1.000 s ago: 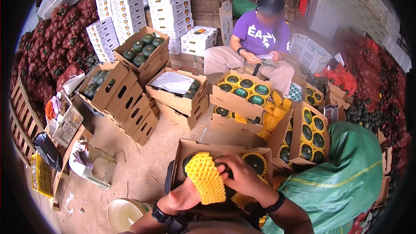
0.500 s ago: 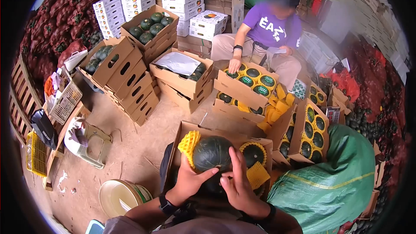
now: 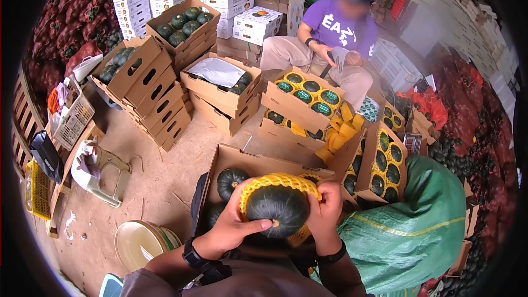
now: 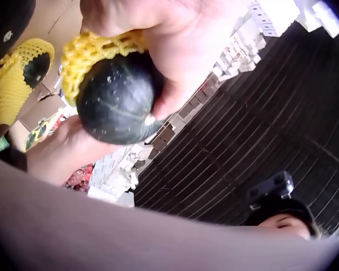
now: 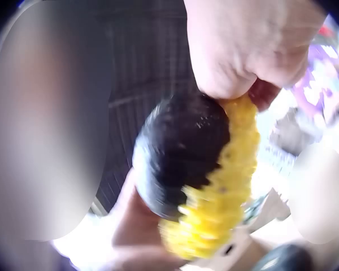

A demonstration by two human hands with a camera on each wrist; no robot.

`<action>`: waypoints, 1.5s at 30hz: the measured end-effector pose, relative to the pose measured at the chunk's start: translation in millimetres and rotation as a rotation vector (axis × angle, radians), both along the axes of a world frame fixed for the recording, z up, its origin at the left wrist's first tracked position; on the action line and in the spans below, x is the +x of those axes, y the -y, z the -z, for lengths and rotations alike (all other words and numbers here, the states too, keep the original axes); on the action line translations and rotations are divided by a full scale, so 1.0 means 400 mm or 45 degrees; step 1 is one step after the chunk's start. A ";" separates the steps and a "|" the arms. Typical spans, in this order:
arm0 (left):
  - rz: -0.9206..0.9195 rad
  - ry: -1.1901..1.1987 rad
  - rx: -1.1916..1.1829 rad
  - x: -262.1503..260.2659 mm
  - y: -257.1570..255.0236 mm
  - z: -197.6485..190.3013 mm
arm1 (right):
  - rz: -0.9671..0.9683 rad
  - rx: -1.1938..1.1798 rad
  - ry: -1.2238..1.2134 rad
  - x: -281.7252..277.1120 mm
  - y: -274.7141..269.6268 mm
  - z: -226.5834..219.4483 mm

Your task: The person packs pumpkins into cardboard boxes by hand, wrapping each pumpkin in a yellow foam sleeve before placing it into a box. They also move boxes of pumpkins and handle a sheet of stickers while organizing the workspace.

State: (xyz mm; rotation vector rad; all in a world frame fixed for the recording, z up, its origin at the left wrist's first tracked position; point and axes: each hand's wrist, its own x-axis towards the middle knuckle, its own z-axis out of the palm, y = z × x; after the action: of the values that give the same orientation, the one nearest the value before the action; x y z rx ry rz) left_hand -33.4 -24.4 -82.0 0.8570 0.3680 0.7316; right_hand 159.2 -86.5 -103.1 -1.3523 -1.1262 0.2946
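A dark green pumpkin (image 3: pixel 278 213) is held up over the open box, its stem turned toward me. My left hand (image 3: pixel 235 224) grips it from the left, the thumb lying beside the stem. A yellow foam net sleeve (image 3: pixel 275 179) stretches over the pumpkin's far side. At the right edge of the net, my right hand (image 3: pixel 325 209) pinches the foam. The right wrist view shows the net (image 5: pixel 220 203) covering one side of the pumpkin (image 5: pixel 181 147), the other side bare. In the left wrist view, the left thumb presses close to the stem of the pumpkin (image 4: pixel 116 101).
Below the hands stands a cardboard box (image 3: pixel 242 158) with a bare pumpkin (image 3: pixel 231 182) inside. Boxes of netted pumpkins (image 3: pixel 302 111) stand ahead, near a seated person (image 3: pixel 341 33). A green sack (image 3: pixel 407 236) bulges at the right; a bucket (image 3: pixel 137 245) and stool (image 3: pixel 104 173) are left.
The net was first over my left hand, then bunched at the pumpkin's left; now it spans the pumpkin's far side. My right hand has taken hold of it. The seated person's hand left the box.
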 end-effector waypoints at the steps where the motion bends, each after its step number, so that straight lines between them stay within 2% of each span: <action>1: -0.103 -0.004 -0.047 0.010 0.000 0.011 | 0.151 0.081 0.343 -0.007 -0.008 -0.024; 2: -0.159 -0.033 0.009 0.016 -0.003 0.002 | 0.302 0.166 0.688 -0.013 -0.016 -0.038; 6: -0.320 -0.234 0.387 0.018 0.007 -0.009 | 0.404 0.020 0.433 -0.042 0.004 0.019; 10: -0.517 -0.598 0.904 0.019 0.015 0.028 | 0.225 -0.115 -0.039 -0.059 0.012 0.042; 12: -0.515 -0.398 0.594 0.030 0.014 0.024 | 0.099 -0.127 -0.199 -0.080 0.009 0.024; 13: -0.517 -0.298 0.438 0.035 0.014 0.021 | 0.037 -0.275 0.040 -0.086 0.019 0.012; 15: -0.561 -0.227 0.341 0.031 0.004 0.022 | -0.213 -0.324 -0.164 -0.107 0.014 0.021; 16: -0.530 -0.167 0.262 0.028 -0.002 0.028 | -0.473 -0.503 -0.423 -0.095 0.021 0.050; 17: -0.501 -0.108 0.183 0.025 -0.007 0.032 | -0.500 -0.412 -0.534 -0.091 0.023 0.035; 19: -0.430 -0.191 0.220 0.018 -0.007 0.029 | -0.563 -0.225 -0.751 -0.093 0.022 -0.026; 20: -0.414 -0.234 0.301 0.018 -0.005 0.047 | -0.384 -0.030 -0.694 -0.112 0.012 -0.035; 23: -0.327 -0.276 0.430 0.016 -0.001 0.055 | -0.443 -0.306 -0.713 -0.099 0.006 -0.057; 24: -0.298 -0.253 0.364 0.015 -0.003 0.059 | -0.443 -0.245 -1.127 -0.100 -0.007 -0.026; 27: -0.242 -0.197 0.167 0.010 -0.021 0.065 | -0.410 -0.125 -1.074 -0.114 -0.001 0.048; 28: -0.225 -0.193 0.092 0.006 -0.025 0.070 | -0.411 -0.163 -0.691 -0.124 0.014 0.020; 31: -0.149 -0.198 0.017 -0.005 -0.020 0.079 | -0.524 -0.170 -0.602 -0.125 0.031 0.064; 32: -0.116 -0.201 0.021 -0.009 -0.020 0.080 | -0.571 -0.133 -0.753 -0.122 0.035 0.084; 35: 0.046 0.438 -0.473 -0.012 0.016 0.063 | -0.606 0.059 -1.279 -0.118 0.043 0.079; 36: 0.280 0.339 -0.508 -0.033 0.021 0.109 | -0.633 -0.095 -0.959 -0.086 0.043 0.107; 37: 0.286 0.286 -0.496 -0.037 0.030 0.105 | -0.578 -0.274 -0.468 -0.063 0.046 0.089; 39: 0.447 0.295 -0.619 -0.048 0.002 0.119 | -0.425 -0.579 0.529 -0.035 0.049 0.022; 40: 0.317 0.067 -0.450 -0.034 0.005 0.125 | -0.513 -0.531 0.553 -0.041 0.051 -0.005; 41: 0.187 -0.171 -0.167 -0.011 0.017 0.109 | -0.684 -0.382 0.421 -0.047 0.056 0.009; 43: 0.319 -0.277 -0.088 0.004 0.027 0.104 | -0.721 -0.503 0.201 -0.032 0.055 0.037; 44: 0.431 -0.306 -0.213 -0.004 0.005 0.069 | -0.780 -0.576 -0.087 0.002 0.042 0.045; 45: 0.461 -0.273 -0.171 -0.008 -0.021 0.063 | -0.817 -0.383 -0.676 0.004 0.024 0.042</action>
State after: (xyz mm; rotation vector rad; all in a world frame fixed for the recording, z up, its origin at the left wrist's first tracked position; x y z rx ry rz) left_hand -36.7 -15.8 -107.3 0.8475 0.4330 0.2768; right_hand 160.9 -96.2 -119.7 -1.0313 -1.0504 1.2549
